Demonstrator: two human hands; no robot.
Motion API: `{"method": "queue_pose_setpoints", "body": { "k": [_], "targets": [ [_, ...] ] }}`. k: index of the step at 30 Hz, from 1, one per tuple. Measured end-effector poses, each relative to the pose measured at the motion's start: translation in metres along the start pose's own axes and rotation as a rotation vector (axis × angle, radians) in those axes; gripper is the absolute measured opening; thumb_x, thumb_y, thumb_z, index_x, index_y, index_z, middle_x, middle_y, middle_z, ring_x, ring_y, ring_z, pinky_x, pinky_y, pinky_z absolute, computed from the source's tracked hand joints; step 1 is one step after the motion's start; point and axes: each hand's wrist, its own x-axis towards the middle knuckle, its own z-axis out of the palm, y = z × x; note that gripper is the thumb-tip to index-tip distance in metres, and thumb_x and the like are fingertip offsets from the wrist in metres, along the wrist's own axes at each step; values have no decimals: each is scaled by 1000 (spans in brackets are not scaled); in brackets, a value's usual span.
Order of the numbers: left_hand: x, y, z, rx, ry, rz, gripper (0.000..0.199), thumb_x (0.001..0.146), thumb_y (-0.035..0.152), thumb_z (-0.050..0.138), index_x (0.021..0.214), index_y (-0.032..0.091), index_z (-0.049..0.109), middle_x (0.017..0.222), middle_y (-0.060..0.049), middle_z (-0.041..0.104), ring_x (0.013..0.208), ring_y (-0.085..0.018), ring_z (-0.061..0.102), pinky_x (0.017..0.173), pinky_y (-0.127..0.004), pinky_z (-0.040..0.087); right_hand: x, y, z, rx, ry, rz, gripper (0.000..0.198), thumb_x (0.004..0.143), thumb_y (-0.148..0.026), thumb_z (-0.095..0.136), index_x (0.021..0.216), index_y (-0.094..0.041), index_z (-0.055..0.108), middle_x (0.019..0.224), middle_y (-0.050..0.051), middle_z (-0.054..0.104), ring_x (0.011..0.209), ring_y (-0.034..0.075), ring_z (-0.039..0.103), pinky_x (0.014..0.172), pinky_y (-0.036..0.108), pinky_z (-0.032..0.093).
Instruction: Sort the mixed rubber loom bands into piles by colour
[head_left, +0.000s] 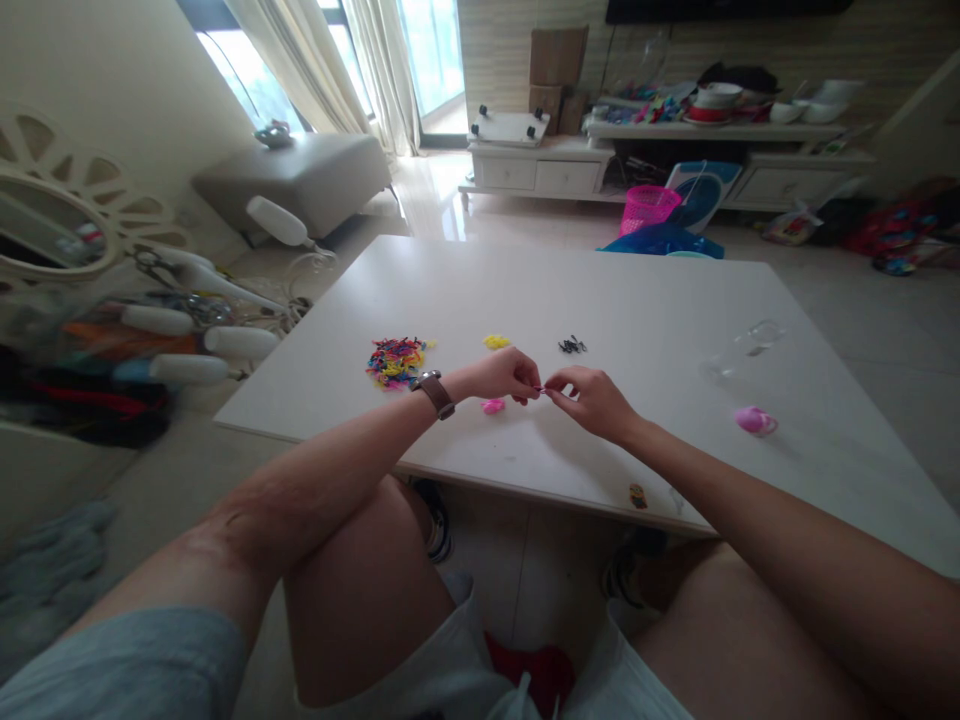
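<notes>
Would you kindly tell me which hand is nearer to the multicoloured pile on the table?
Left. The left hand is to the right of the multicoloured pile; the right hand is farther right, past the left hand.

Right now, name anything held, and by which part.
The left hand and right hand pinch a tiny piece between them; which part each grips cannot be told.
</notes>
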Motion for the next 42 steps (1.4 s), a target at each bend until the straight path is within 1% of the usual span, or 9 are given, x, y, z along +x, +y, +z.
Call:
{"method": "queue_pose_setpoints", "body": {
  "k": [4,8,14,17,19,24,29,35,42],
  "targets": [
    [-2,3,-2,9,35,1,12,72,19,81,76,11,73,61,-4,71,57,-13,68,53,-19,49,2,1,-1,155,0,61,16,88,-32,64,86,-21,75,81,3,76,71,18,67,66,30,52],
    [-4,8,-3,15,93,4,11,73,18,80,78,10,74,62,-6,71,57,-13,67,54,-19,50,8,7,0,282,46,166,18,82,-38,71,81,-20,76,76,3,76,68,18,66,65,30,51],
    [-5,7,-9,23,196,-39,10,74,15,79,79,8,76,63,-7,71,57,-13,67,54,-21,50,22,37,5,515,149,357,25,68,-40,80,75,-18,74,69,4,73,65,17,64,63,31,50],
    [-6,3,-14,48,228,-77,10,74,15,79,79,8,76,64,-8,72,57,-14,67,53,-21,50,28,64,3,456,310,485,25,64,-38,82,74,-17,73,70,4,72,64,18,64,61,30,50],
    [-7,1,-18,73,248,-100,8,75,15,78,79,8,76,65,-8,73,58,-14,68,54,-21,50,32,83,0,343,404,536,21,64,-34,81,75,-17,73,73,5,73,68,19,65,66,32,52],
    [-12,-1,-29,180,286,-129,4,76,12,74,78,10,76,64,-7,72,58,-13,67,55,-21,50,37,110,-2,193,530,658,12,67,-24,76,77,-18,74,79,6,75,76,21,68,73,33,53],
    [-16,-6,-39,314,276,-158,5,74,10,71,76,11,76,62,-5,71,57,-13,66,54,-20,47,40,114,4,235,533,667,16,68,-20,74,84,-17,74,84,7,76,80,21,70,79,34,55],
    [-20,-9,-43,378,186,-195,5,72,12,71,73,12,76,60,-4,70,57,-15,67,54,-21,47,40,119,6,276,422,603,26,73,-20,68,98,-17,74,99,9,76,91,21,70,89,37,55],
    [-25,-4,-46,426,127,-285,8,67,9,73,73,14,77,62,-4,70,58,-16,66,55,-22,46,29,117,-8,187,430,570,25,73,-20,63,96,-17,73,97,9,75,87,22,68,85,39,54]
  ]
}}
